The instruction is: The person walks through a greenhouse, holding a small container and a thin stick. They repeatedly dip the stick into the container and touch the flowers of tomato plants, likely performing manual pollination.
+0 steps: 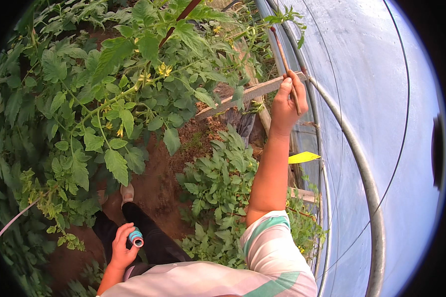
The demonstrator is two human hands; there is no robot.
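My right hand (290,100) is stretched forward, pinching a thin brown stick (281,50) with a dark red tip. That tip points up beside a leafy tomato shoot (288,18) near the plastic wall; whether they touch, I cannot tell. Low in front of my body, my left hand (123,247) grips a small bottle (136,237) with a blue and red label, its round mouth facing me. Yellow tomato flowers (165,69) hang on the tomato plants (111,96) to the left of my right hand.
Curved metal pipes (356,156) and plastic sheeting (386,92) form the greenhouse wall on the right. A wooden slat (252,92) crosses behind my right hand. A yellow strip (304,157) hangs beside my forearm. Lower tomato plants (219,178) border the bare soil path (160,178).
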